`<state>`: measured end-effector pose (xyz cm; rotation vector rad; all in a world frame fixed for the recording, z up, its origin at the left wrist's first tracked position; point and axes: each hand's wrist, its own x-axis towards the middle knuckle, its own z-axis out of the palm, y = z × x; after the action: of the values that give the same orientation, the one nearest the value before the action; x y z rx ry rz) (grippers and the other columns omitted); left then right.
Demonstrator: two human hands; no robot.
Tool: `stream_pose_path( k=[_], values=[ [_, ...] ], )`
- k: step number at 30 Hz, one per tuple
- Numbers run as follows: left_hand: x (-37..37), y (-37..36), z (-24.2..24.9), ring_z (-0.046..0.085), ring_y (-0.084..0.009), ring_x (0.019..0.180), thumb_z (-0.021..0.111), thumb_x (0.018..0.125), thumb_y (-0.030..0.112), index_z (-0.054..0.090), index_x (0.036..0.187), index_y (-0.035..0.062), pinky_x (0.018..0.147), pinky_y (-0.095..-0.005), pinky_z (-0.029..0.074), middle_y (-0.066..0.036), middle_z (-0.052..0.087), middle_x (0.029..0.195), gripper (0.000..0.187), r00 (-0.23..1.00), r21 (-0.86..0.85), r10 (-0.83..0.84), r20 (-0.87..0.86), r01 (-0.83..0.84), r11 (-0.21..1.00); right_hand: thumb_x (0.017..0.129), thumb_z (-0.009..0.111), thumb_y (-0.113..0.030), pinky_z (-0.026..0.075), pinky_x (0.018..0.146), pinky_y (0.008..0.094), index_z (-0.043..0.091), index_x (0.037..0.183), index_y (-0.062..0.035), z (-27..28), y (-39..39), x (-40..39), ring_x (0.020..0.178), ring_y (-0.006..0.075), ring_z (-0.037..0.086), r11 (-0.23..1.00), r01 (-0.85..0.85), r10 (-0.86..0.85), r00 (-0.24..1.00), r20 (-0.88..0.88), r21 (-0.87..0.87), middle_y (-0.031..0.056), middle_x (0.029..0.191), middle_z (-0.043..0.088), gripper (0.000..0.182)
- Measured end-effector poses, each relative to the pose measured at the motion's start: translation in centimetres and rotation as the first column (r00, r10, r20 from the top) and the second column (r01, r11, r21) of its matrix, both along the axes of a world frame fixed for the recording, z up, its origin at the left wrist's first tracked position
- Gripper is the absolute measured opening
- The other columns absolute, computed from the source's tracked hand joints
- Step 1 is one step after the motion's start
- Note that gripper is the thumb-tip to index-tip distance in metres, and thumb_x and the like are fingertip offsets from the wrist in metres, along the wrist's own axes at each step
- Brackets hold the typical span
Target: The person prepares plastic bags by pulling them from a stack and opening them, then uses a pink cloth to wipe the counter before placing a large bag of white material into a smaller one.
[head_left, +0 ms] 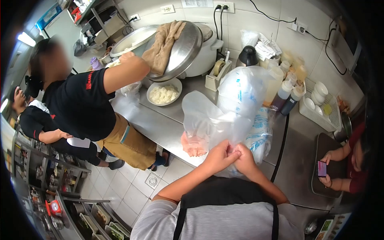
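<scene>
My left hand (218, 158) and my right hand (244, 157) meet just above the counter edge, fingers pinched together on a thin clear plastic bag (212, 124). The bag spreads out ahead of my hands over the steel counter. Left of it lies a crumpled pinkish bundle (193, 145), partly under the plastic. Beyond stands a bulky clear plastic sack with blue print (242, 90). Right of my hands is a flat pack of blue-printed plastic bags (258, 134).
At left a person in black (80, 100) reaches over a bowl of rice (164, 94) beside a large pot lid (180, 52) with a brown cloth (164, 44). Sauce bottles (286, 90) and a basket of bowls (320, 106) stand right. Another person's hands hold a phone (322, 169).
</scene>
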<state>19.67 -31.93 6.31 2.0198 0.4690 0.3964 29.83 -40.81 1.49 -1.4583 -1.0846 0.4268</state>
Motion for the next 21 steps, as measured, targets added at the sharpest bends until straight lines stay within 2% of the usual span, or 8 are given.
stream_pose_path(
  k=[2, 3, 6, 7, 10, 14, 19, 21],
  values=[
    [0.0, 0.8, -1.5, 0.045, -0.0099, 0.057, 0.056, 0.078, 0.018, 0.049, 0.077, 0.0016, 0.053, -0.0215, 0.038, -0.002, 0.049, 0.065, 0.018, 1.0, -0.097, -0.022, -0.017, 0.02, 0.995, 0.074, 0.059, -0.011, 0.038, 0.052, 0.0233, 0.042, 0.065, -0.005, 0.8, -0.3, -0.6, 0.058, 0.0055, 0.043, 0.995, -0.009, 0.013, 0.999, 0.036, -0.1, -0.0022, 0.062, 0.047, 0.02],
    [-0.1, 1.1, -1.8, 0.045, -0.0092, 0.056, 0.054, 0.079, 0.017, 0.049, 0.076, 0.0022, 0.053, -0.0211, 0.039, -0.001, 0.049, 0.064, 0.016, 0.999, -0.184, -0.038, 0.018, 0.041, 0.982, 0.074, 0.058, -0.009, 0.037, 0.052, 0.0228, 0.043, 0.068, -0.0056, -0.8, -0.5, 0.0, 0.059, 0.0056, 0.042, 0.981, -0.162, 0.125, 0.948, -0.293, -0.108, -0.0026, 0.064, 0.047, 0.017],
    [-0.2, 2.0, -2.3, 0.047, -0.0074, 0.056, 0.052, 0.081, 0.015, 0.048, 0.073, 0.0041, 0.053, -0.0198, 0.04, 0.001, 0.049, 0.064, 0.014, 0.983, -0.573, -0.053, 0.178, 0.147, 0.806, 0.074, 0.058, -0.008, 0.037, 0.053, 0.0208, 0.046, 0.071, -0.0054, -0.7, -1.3, 2.0, 0.061, 0.0047, 0.042, 0.977, -0.2, 0.21, 0.814, -0.541, 0.077, -0.0035, 0.066, 0.047, 0.013],
    [-0.2, 2.4, -2.2, 0.048, -0.0069, 0.057, 0.052, 0.081, 0.014, 0.047, 0.072, 0.0048, 0.053, -0.0194, 0.04, 0.002, 0.049, 0.064, 0.014, 0.97, -0.694, -0.037, 0.239, 0.197, 0.693, 0.074, 0.058, -0.008, 0.036, 0.054, 0.019, 0.048, 0.074, -0.0054, 0.7, -1.5, 2.0, 0.062, 0.0037, 0.041, 0.994, -0.109, 0.094, 0.777, -0.622, 0.015, -0.0046, 0.067, 0.047, 0.011],
    [-0.5, 2.9, -0.8, 0.05, -0.0068, 0.057, 0.052, 0.081, 0.014, 0.046, 0.07, 0.0061, 0.054, -0.0191, 0.041, 0.001, 0.049, 0.065, 0.014, 0.975, -0.639, -0.118, 0.189, 0.214, 0.739, 0.074, 0.059, -0.007, 0.036, 0.053, 0.0186, 0.049, 0.076, -0.0051, 0.6, -1.0, 3.1, 0.061, 0.0033, 0.041, 0.993, -0.08, 0.109, 0.914, -0.39, 0.09, -0.0044, 0.068, 0.048, 0.01],
    [0.1, 1.7, -1.6, 0.051, -0.0068, 0.057, 0.051, 0.08, 0.011, 0.046, 0.071, 0.006, 0.054, -0.0195, 0.042, 0.001, 0.048, 0.064, 0.012, 0.945, -0.666, -0.134, 0.3, 0.308, 0.679, 0.071, 0.06, -0.005, 0.037, 0.052, 0.0211, 0.049, 0.077, -0.0039, 0.7, -1.0, 2.0, 0.059, 0.0046, 0.042, 0.993, -0.118, 0.106, 0.946, -0.307, -0.02, -0.0034, 0.068, 0.049, 0.012],
    [-2.5, 2.2, 2.0, 0.049, -0.0129, 0.054, 0.052, 0.078, 0.012, 0.043, 0.069, 0.0058, 0.051, -0.0232, 0.042, -0.005, 0.049, 0.064, 0.014, 0.716, -0.693, -0.008, 0.698, 0.679, 0.242, 0.063, 0.066, -0.005, 0.039, 0.056, 0.0241, 0.048, 0.082, -0.0019, -6.2, -1.0, 6.1, 0.061, 0.0112, 0.047, 0.968, 0.077, -0.097, 0.993, -0.073, -0.24, 0.0039, 0.071, 0.051, 0.026],
    [-2.8, 3.1, 2.5, 0.048, -0.0117, 0.055, 0.051, 0.078, 0.012, 0.043, 0.069, 0.0062, 0.05, -0.0239, 0.042, -0.004, 0.049, 0.064, 0.014, 0.746, -0.694, 0.037, 0.665, 0.6, 0.399, 0.061, 0.067, -0.007, 0.041, 0.061, 0.0261, 0.047, 0.086, -0.002, -2.9, -2.0, 5.6, 0.069, 0.0168, 0.05, 0.922, 0.053, 0.0, 0.99, 0.139, -0.383, 0.0083, 0.078, 0.051, 0.032]
  ],
)
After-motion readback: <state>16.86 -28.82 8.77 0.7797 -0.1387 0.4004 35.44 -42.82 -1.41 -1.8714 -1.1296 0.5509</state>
